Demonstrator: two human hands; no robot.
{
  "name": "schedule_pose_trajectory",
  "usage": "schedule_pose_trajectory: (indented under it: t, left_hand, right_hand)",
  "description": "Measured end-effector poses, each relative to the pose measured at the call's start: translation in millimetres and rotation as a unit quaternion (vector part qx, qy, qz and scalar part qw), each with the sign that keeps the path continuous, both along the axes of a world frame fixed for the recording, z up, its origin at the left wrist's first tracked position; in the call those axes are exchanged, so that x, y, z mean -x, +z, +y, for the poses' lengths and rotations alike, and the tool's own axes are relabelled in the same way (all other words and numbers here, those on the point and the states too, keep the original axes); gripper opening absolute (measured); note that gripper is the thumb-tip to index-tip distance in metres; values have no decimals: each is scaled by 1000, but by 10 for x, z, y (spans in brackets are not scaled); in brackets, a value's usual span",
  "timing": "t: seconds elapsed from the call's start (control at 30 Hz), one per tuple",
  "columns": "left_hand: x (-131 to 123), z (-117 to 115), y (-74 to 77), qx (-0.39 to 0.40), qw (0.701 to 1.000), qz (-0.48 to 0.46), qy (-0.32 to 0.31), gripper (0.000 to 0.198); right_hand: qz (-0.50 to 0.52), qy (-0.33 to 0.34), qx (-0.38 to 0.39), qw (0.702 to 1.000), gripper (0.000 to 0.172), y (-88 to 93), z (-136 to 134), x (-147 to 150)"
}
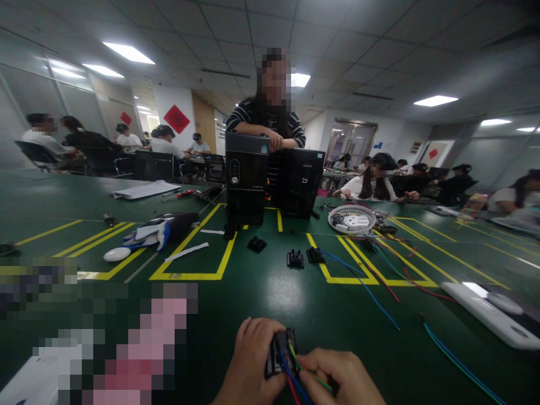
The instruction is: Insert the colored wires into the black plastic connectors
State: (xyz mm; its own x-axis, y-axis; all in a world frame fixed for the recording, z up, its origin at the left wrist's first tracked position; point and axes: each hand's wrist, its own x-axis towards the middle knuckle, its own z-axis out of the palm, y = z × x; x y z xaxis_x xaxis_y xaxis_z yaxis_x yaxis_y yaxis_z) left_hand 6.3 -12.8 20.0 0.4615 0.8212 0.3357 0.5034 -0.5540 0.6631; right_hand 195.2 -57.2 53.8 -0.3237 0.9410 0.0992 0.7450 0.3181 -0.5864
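My left hand [251, 363] grips a small black plastic housing [274, 363] at the near edge of the table. Its open side faces up and shows metal contacts, though its exact kind is unclear. Between the thumb and fingers of my right hand [343, 374] is a green-and-yellow wire [294, 354], its end at the housing. Blue wire [288, 368] and red wire [292, 390] also run out of the housing toward me. Farther off lie similar black plastic parts: one alone [257, 243], one with upright prongs [295, 258] and one beside a blue wire [315, 255].
Two black computer towers [247, 180] stand across the green table [253, 298], a person leaning on them. Loose wires [379, 304], a white fan grille [352, 218] and a white device [485, 315] lie right. Gloves [147, 233], screwdrivers [181, 194] and papers [145, 189] lie left.
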Motion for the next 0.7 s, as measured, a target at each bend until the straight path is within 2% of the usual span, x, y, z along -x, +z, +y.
schedule_pose_trajectory:
  t: [0.23,0.43,0.57,0.7]
  left_hand:
    - [-23,3,34,28,1000,6,6,37]
    - [-21,-19,75,37,999,16,0,37]
    - [-13,-13,56,31,999,18,1,37]
    - [-7,5,19,31,999,21,-12,38]
  right_hand:
    - [-62,4,5,998,20,107,27,-70]
    - [-22,-34,-3,999,22,166,-7,-78]
    - [-7,-28,-20,999,22,130,-21,-53]
    - [35,14,-64,997,23,44,-7,-40]
